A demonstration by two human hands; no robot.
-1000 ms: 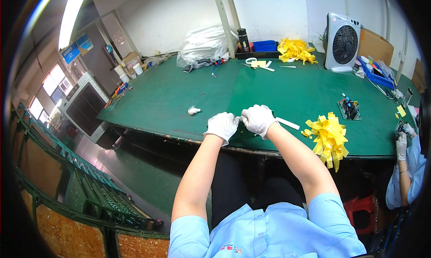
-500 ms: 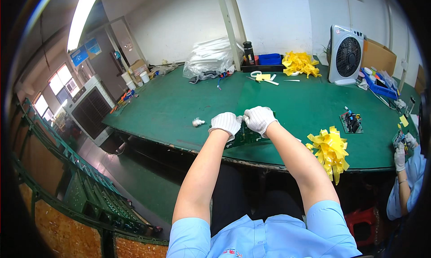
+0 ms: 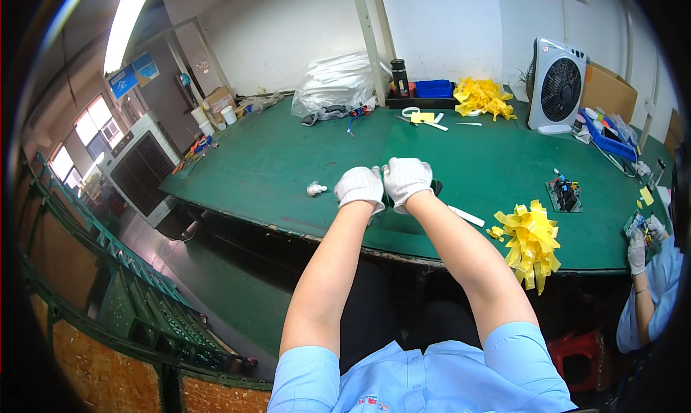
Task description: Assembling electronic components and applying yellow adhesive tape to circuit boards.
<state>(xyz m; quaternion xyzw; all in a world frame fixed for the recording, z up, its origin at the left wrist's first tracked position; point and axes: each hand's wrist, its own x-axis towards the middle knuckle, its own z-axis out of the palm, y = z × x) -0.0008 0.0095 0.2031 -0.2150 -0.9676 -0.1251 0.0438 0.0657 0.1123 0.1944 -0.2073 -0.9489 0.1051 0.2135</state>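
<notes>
My left hand (image 3: 360, 185) and my right hand (image 3: 408, 180), both in white gloves, are side by side over the near part of the green table. Their fingers are curled in and almost meet; what they grip is hidden beneath them. A dark board-like piece (image 3: 389, 201) shows in the gap between the hands, and a black part (image 3: 436, 187) peeks out right of my right hand. Near my right forearm lies a white strip (image 3: 466, 216). A small crumpled white lump (image 3: 315, 189) lies left of my left hand.
Yellow tape strips (image 3: 531, 240) hang over the table's front edge. A circuit board (image 3: 565, 193) lies at right. A fan (image 3: 554, 85), a blue tray (image 3: 610, 138) and a plastic bag of white pieces (image 3: 338, 85) stand farther back. Another person's gloved hands (image 3: 640, 244) hold a board at far right.
Both hands have moved slightly away from me, up the table. The white strip beside my right forearm now shows more fully. Less of the dark board-like piece is visible beneath the hands.
</notes>
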